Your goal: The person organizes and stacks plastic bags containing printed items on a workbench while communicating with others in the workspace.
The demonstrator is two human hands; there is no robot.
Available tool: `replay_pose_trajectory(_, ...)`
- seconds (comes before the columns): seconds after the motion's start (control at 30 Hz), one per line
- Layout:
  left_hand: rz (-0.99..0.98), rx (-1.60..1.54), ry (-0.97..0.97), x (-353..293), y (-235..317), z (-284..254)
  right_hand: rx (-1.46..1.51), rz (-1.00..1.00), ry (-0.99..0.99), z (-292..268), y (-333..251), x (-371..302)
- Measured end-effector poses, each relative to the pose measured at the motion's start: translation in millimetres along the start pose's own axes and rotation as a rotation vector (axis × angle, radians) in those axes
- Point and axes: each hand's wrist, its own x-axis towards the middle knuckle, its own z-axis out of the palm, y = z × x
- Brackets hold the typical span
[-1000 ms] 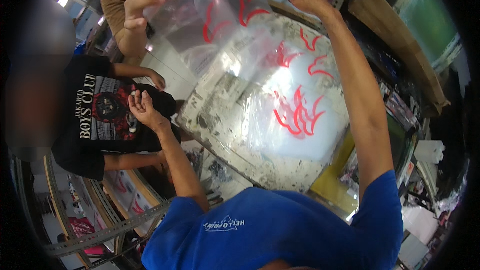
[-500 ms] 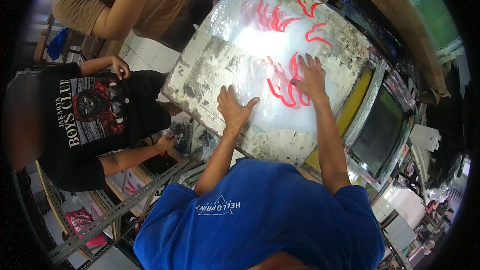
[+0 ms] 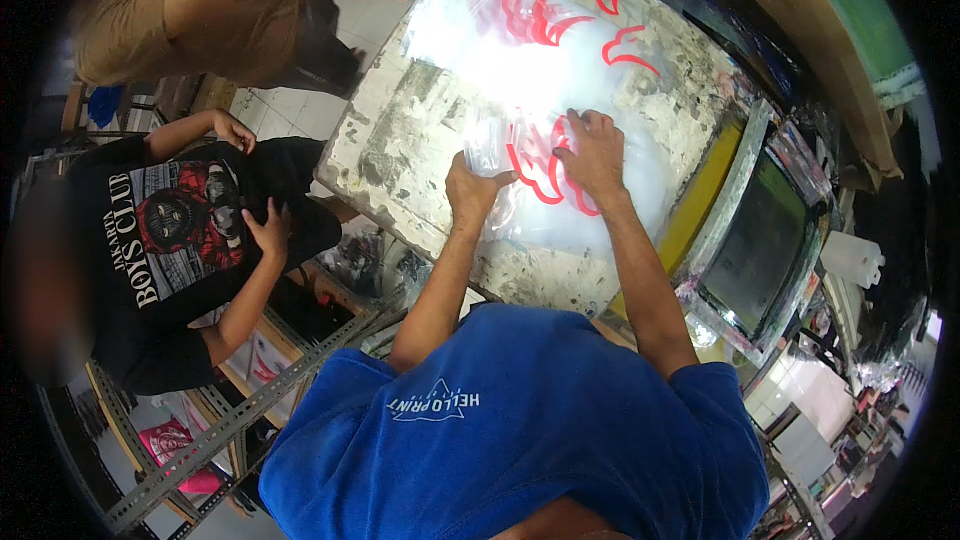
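Note:
Thin clear plastic film (image 3: 487, 137) wraps over pale sheets with red curved shapes (image 3: 540, 183) on a worn, paint-stained table top (image 3: 385, 125). My left hand (image 3: 472, 190) is at the film's left edge, fingers curled against it and thumb stretched right over it; the fingertips are hidden. The film beside it looks folded inward. My right hand (image 3: 597, 155) rests on the red shapes, its fingers bent and apart, the thumb touching a red strip. Beyond lies another plastic-covered stack with red shapes (image 3: 535, 18). Two loose red pieces (image 3: 630, 50) lie to its right.
A framed screen (image 3: 755, 240) stands right of the table, next to a yellow strip (image 3: 705, 205) and a white plastic jug (image 3: 852, 259). At left are a person in a black shirt (image 3: 200, 230) and one in brown (image 3: 230, 35). Metal racking (image 3: 250, 415) runs at lower left.
My left hand has moved in toward the right, its fingers now curled, and the film's left edge is drawn inward. My right hand stays on the red shapes. The person in black has raised a hand.

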Motion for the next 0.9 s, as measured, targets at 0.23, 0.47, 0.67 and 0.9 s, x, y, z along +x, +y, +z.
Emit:
replay_pose_trajectory(0.23,0.056,0.131,-0.031,-6,2,5,0.079,-0.05,0.107,12,-13,-18)
replay_pose_trajectory(0.47,0.017,0.125,0.018,-12,3,5,0.409,-0.166,-0.319,-13,2,11)
replay_pose_trajectory(0.67,0.06,0.131,0.038,-13,-4,6,0.331,-0.12,-0.362,-39,-10,7)
replay_pose_trajectory(0.9,0.049,0.123,0.032,-15,1,4,-0.167,0.062,-0.107,-65,-1,5)
